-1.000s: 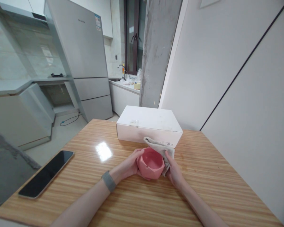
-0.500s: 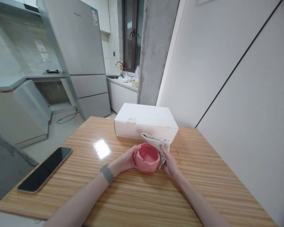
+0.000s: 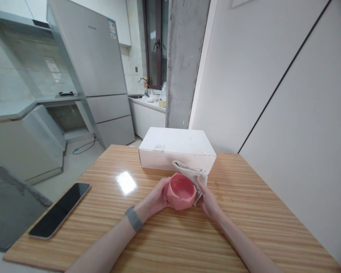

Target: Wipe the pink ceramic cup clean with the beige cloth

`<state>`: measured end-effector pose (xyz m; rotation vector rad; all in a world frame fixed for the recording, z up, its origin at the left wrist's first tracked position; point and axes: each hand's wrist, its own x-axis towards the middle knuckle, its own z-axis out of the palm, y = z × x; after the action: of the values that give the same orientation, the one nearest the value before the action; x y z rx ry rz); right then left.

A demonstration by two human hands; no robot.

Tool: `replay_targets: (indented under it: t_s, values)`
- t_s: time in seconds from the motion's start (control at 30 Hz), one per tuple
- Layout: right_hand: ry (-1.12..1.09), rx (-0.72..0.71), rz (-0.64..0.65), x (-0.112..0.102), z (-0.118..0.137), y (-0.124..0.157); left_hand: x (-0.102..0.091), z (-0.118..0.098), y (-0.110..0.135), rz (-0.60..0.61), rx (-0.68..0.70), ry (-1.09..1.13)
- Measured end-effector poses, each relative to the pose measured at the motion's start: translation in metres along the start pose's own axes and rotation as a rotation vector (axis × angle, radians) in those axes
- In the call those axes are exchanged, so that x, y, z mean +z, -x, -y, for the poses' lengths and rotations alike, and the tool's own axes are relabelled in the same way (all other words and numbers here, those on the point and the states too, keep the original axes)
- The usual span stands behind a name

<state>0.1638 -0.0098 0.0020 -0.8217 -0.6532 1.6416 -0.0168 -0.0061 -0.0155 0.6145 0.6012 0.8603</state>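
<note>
A pink faceted ashtray (image 3: 179, 203) with notches in its rim is held above the wooden table, its opening tilted toward me. My left hand (image 3: 159, 195) grips it from the left side, the thumb up at the rim. Bunched in my right hand (image 3: 207, 197) is a pale grey cloth (image 3: 191, 174), pressed against the ashtray's right side. One folded end of the cloth sticks out past the far rim. The right fingers behind the cloth are partly hidden.
Just beyond the hands, a white box (image 3: 177, 142) lies on the wooden table (image 3: 244, 223). A dark-screened phone (image 3: 61, 210) rests near the left edge. A white wall (image 3: 295, 113) borders the table on the right; a fridge (image 3: 91, 60) stands behind.
The ashtray has turned and tilted slightly between my hands. The cloth stays against its right side. The whole view has shifted a little.
</note>
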Motion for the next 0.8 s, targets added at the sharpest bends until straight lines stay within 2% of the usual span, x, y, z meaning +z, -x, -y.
replay_targets:
  t_s: [0.2,0.43,0.5,0.6,0.67,0.8]
  values:
    - [0.028,-0.06,-0.005,-0.003,-0.002,-0.001,0.009,0.005,0.004,-0.026,0.025,0.027]
    - [0.045,-0.06,0.003,-0.012,-0.007,-0.005,0.016,0.001,0.008,0.083,-0.08,0.049]
    - [0.045,-0.051,0.006,-0.01,-0.009,-0.004,0.014,0.0,0.008,0.053,-0.089,0.0]
    - [0.046,-0.03,0.023,-0.005,-0.012,0.0,0.007,-0.003,0.009,-0.102,-0.087,-0.147]
    - [0.044,-0.01,0.064,-0.001,-0.014,0.004,0.001,-0.007,0.01,-0.158,-0.081,-0.194]
    - [0.046,0.017,0.111,0.005,-0.013,0.008,-0.005,-0.014,0.011,-0.074,-0.112,-0.145]
